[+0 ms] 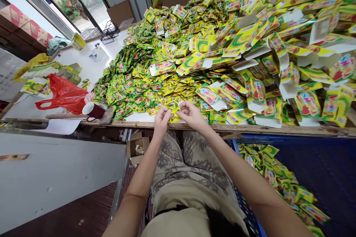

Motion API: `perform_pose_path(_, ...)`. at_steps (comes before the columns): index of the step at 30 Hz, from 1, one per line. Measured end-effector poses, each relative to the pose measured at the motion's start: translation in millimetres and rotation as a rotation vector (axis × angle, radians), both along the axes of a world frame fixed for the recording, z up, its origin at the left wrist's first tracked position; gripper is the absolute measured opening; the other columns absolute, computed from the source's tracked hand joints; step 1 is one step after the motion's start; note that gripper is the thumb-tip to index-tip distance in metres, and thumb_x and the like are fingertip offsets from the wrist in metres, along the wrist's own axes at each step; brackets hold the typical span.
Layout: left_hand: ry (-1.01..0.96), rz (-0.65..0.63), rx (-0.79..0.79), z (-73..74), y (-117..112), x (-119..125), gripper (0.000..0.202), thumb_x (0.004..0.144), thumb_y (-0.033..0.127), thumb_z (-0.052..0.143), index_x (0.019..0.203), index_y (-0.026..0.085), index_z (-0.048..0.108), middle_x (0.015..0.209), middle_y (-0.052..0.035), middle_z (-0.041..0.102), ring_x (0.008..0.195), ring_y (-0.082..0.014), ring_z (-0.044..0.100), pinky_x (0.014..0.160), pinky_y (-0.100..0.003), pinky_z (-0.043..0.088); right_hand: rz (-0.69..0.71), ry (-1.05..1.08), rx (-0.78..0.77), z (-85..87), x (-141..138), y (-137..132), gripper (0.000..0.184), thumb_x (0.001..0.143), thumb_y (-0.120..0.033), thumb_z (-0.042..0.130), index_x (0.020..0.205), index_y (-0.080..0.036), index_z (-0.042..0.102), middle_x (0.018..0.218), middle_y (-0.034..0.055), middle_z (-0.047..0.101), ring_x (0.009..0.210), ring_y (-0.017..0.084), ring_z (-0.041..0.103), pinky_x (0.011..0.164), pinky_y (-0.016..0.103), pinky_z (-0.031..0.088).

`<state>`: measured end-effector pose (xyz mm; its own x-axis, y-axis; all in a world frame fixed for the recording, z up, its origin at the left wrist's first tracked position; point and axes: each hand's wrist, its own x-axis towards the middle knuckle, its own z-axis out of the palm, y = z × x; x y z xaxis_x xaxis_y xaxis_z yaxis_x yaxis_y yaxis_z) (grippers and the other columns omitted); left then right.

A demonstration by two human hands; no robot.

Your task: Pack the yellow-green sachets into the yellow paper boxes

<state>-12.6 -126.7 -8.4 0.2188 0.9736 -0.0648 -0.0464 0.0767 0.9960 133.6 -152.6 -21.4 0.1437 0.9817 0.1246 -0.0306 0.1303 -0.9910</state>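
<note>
At the table's front edge my left hand [161, 121] and my right hand [192, 114] are close together, each in a pinch. Between them is a small yellow candy packet [174, 116], gripped at both ends by thumbs and fingers. Just beyond the fingers lies a heap of small packets [133, 90], green toward the left and yellow in the middle. To the right, many yellow-green printed cartons [256, 94] are piled up, several with white end flaps standing out.
A dark red mug [96, 112] and a red plastic bag [62, 94] lie left of the heap. A wire rack [109, 31] stands farther back. Below right, a blue crate [314, 170] holds filled cartons. A small cardboard box [137, 144] is under the table.
</note>
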Motion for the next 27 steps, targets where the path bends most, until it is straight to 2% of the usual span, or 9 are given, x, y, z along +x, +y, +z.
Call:
perform_pose_path(5, 0.067, 0.016, -0.014, 10.7, 1.1, -0.7, 0.033, 0.073, 0.048, 0.066, 0.067, 0.016, 0.058, 0.061, 0.0033, 0.051, 0.057, -0.0086, 0.048, 0.056, -0.020, 0.040, 0.050, -0.336, 0.132, 18.9, 9.4, -10.0, 0.011, 0.079, -0.025, 0.059, 0.089, -0.021, 0.061, 0.088, 0.0046, 0.063, 0.080, 0.018, 0.059, 0.075, 0.033, 0.048)
perform_pose_path(8, 0.151, -0.065, 0.076, 15.4, 0.8, -0.8, 0.035, 0.075, 0.047, 0.063, 0.061, 0.015, 0.059, 0.058, 0.0022, 0.051, 0.060, -0.0104, 0.047, 0.060, -0.023, 0.040, 0.092, -0.477, 0.231, 28.6, 9.4, -12.9, 0.014, 0.081, -0.020, 0.057, 0.093, -0.022, 0.065, 0.090, 0.0058, 0.066, 0.085, 0.021, 0.060, 0.079, 0.035, 0.046)
perform_pose_path(11, 0.164, -0.118, 0.094, 17.3, -0.8, -1.3, 0.039, 0.078, 0.049, 0.058, 0.058, 0.015, 0.056, 0.055, 0.0020, 0.048, 0.058, -0.0104, 0.045, 0.061, -0.024, 0.039, 0.076, -0.555, 0.285, 29.3, 6.5, -12.3, 0.018, 0.083, -0.018, 0.054, 0.096, -0.021, 0.066, 0.090, 0.0075, 0.064, 0.088, 0.022, 0.059, 0.080, 0.036, 0.046)
perform_pose_path(14, 0.122, -0.247, 0.063, 16.9, -0.7, -2.8, 0.027, 0.072, 0.042, 0.068, 0.073, 0.016, 0.060, 0.068, 0.0010, 0.056, 0.069, -0.0120, 0.053, 0.070, -0.024, 0.044, 0.005, -0.567, 0.295, 23.3, 5.6, -10.6, 0.026, 0.084, -0.019, 0.053, 0.108, -0.021, 0.063, 0.103, 0.0112, 0.059, 0.101, 0.024, 0.056, 0.086, 0.039, 0.046)
perform_pose_path(16, 0.109, -0.306, 0.079, 14.3, 1.1, -2.9, 0.031, 0.064, 0.033, 0.075, 0.085, 0.016, 0.060, 0.080, -0.0002, 0.060, 0.079, -0.0138, 0.056, 0.078, -0.026, 0.045, -0.033, -0.549, 0.271, 18.5, 6.6, -9.0, 0.041, 0.082, -0.024, 0.056, 0.123, -0.021, 0.055, 0.120, 0.0137, 0.054, 0.112, 0.026, 0.051, 0.092, 0.041, 0.044)
perform_pose_path(19, 0.149, -0.296, 0.134, 5.5, 4.4, -0.1, 0.032, 0.063, 0.027, 0.073, 0.090, 0.016, 0.059, 0.089, -0.0028, 0.061, 0.088, -0.0157, 0.057, 0.086, -0.029, 0.045, 0.067, -0.516, 0.208, 13.5, 9.4, -5.4, 0.050, 0.082, -0.029, 0.058, 0.131, -0.022, 0.049, 0.129, 0.0126, 0.052, 0.116, 0.026, 0.051, 0.096, 0.042, 0.041)
perform_pose_path(22, 0.242, -0.287, 0.173, -3.4, 6.8, 4.1, 0.037, 0.066, 0.023, 0.069, 0.100, 0.016, 0.056, 0.108, -0.0076, 0.057, 0.101, -0.0183, 0.056, 0.090, -0.032, 0.046, 0.165, -0.539, 0.118, 11.9, 16.5, -3.2, 0.031, 0.082, -0.028, 0.054, 0.111, -0.022, 0.062, 0.110, 0.0089, 0.065, 0.104, 0.025, 0.058, 0.088, 0.037, 0.044)
perform_pose_path(25, 0.303, -0.327, 0.200, -0.6, 12.6, 8.4, 0.056, 0.068, 0.016, 0.064, 0.120, 0.022, 0.045, 0.133, -0.0115, 0.043, 0.117, -0.0204, 0.049, 0.091, -0.033, 0.047, 0.058, -0.635, 0.007, 10.7, 30.6, -7.4, 0.013, 0.081, -0.030, 0.056, 0.085, -0.020, 0.064, 0.081, 0.0058, 0.067, 0.076, 0.021, 0.059, 0.069, 0.031, 0.043)
perform_pose_path(27, 0.315, -0.362, 0.277, 9.5, 21.0, 15.5, 0.060, 0.071, 0.013, 0.058, 0.127, 0.024, 0.039, 0.140, -0.0111, 0.038, 0.127, -0.0214, 0.042, 0.095, -0.034, 0.046, -0.043, -0.672, -0.060, 7.6, 41.4, -13.9, 0.014, 0.080, -0.034, 0.055, 0.078, -0.020, 0.059, 0.069, 0.0031, 0.063, 0.062, 0.018, 0.054, 0.061, 0.028, 0.039)
